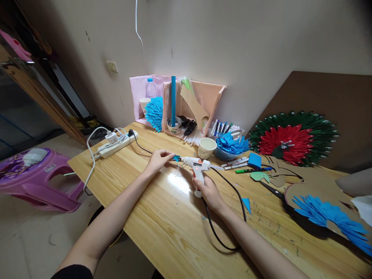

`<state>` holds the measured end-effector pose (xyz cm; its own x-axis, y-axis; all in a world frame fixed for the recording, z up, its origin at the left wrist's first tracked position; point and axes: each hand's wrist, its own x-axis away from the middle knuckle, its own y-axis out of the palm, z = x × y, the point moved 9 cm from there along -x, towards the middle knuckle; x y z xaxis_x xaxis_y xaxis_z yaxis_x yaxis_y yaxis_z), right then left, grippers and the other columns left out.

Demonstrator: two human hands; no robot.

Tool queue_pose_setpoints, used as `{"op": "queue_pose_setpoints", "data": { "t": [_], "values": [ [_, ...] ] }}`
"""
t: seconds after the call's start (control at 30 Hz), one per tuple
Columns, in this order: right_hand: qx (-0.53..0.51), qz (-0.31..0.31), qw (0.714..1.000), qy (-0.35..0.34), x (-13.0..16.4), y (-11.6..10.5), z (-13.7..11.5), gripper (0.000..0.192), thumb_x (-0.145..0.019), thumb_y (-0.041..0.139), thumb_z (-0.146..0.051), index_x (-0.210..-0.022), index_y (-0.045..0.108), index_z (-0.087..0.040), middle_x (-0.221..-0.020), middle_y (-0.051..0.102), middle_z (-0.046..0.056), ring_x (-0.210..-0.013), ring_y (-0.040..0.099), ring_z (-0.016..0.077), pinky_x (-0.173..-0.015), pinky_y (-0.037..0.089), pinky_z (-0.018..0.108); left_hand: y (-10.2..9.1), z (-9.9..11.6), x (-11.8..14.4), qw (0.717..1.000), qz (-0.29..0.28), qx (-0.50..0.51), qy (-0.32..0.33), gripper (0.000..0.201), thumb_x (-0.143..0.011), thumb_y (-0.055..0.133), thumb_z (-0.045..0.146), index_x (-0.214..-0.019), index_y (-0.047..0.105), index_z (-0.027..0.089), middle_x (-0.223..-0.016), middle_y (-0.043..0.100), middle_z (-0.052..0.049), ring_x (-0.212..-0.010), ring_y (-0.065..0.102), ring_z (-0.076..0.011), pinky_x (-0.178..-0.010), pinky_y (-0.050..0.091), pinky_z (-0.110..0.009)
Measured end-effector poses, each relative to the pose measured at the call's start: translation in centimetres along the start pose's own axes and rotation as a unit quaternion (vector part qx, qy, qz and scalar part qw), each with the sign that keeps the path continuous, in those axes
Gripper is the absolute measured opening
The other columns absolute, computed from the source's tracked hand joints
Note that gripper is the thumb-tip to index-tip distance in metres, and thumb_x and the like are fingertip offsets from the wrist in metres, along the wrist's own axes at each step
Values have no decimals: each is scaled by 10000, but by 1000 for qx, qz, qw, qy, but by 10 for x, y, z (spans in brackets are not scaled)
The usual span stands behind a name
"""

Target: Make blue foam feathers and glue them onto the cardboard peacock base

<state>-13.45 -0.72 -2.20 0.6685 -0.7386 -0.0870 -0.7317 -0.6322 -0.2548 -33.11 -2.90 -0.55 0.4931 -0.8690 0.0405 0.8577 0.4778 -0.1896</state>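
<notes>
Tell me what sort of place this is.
Likely a home craft corner: a wooden table with a hot glue gun in the right hand, cut blue paper pieces, markers, and a finished paper fan decoration.

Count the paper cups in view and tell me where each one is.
2. One cream paper cup stands on the wooden table just beyond the white glue gun. Another paper cup sits by the pink board near the wall. Others may be hidden.
</notes>
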Motion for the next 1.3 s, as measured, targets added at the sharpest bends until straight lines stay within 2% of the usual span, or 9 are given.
{"op": "queue_pose_setpoints", "data": {
  "t": [0.37, 0.67, 0.93, 1.3],
  "values": [
    [5, 22, 1000, 2, 1, -5, -2, 287, -800, 456, -377, -914, 559, -134, -738, 584, 36, -638, 516, 154, -573, 399, 257, -8, -6, -3, 1000, 27, -10, -4, 288, -605, 686, 374, -689, 642, 102, -582, 633, -34, -481, 545, -118, -446, 411, -213],
    [-19, -1, 1000, -5, 1, 0, -5, 244, -813, 434, -363, -851, 528, -141, -692, 556, 17, -590, 489, 136, -556, 387, 250, 6, -2, 1, 1000, -15, -9, -3, 249, -616, 680, 339, -674, 635, 102, -578, 628, -34, -500, 563, -118, -476, 428, -208],
    [-5, -7, 1000, -15, 0, 1, -4, 218, -832, 417, -354, -802, 503, -156, -678, 527, 7, -605, 481, 138, -562, 370, 245, 7, 1, 1, 998, -25, -40, 31, 267, -639, 660, 365, -698, 642, 105, -627, 647, -56, -555, 585, -140, -518, 454, -225],
    [13, 1, 1000, 2, 1, -1, -3, 223, -815, 429, -362, -791, 517, -158, -646, 549, 0, -594, 498, 147, -558, 365, 246, 6, 4, 1, 998, -28, -35, 35, 264, -644, 657, 363, -703, 646, 106, -666, 666, -65, -572, 598, -147, -521, 447, -226]
  ]
}}
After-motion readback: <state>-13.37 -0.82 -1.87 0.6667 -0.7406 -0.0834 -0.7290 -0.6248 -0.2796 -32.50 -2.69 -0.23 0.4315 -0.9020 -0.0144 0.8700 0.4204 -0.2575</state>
